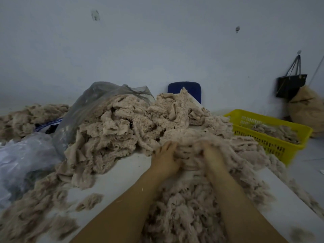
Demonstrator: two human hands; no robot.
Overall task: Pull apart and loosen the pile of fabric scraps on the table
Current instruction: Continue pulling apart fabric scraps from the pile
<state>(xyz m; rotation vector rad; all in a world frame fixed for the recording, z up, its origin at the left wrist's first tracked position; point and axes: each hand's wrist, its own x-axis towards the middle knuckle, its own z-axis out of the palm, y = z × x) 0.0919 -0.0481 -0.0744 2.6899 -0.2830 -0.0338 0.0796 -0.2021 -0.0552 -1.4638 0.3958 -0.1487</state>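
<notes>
Heaped across the middle and far side of the white tabletop: a beige pile of fabric scraps, crumpled and layered, spilling toward the right edge. Nearer the front edge, a looser, fluffier spread of the same stuff, with small tufts scattered toward the near left corner. Reaching in from the front edge, two bare forearms side by side. Left grip at the pile's near fringe, fingers curled and clamped on a clump of scraps, back of the hand up. Right grip just beside it, fingers sunk into the same clump and blurred; cannot tell whether clamped or apart. Between the two, a bunched ridge of fabric. Draped over the pile's far left part, a grey see-through plastic bag; by the left edge, a crumpled pale plastic bag, and more scraps behind it toward the far left corner. Off the right edge, touching the pile's spill, a yellow slotted basket with scraps inside. Behind the pile, the top of a blue chair back. On the pale wall at far right, a black bag hanging by its straps, with a stuffed tan sack below and beside it.
</notes>
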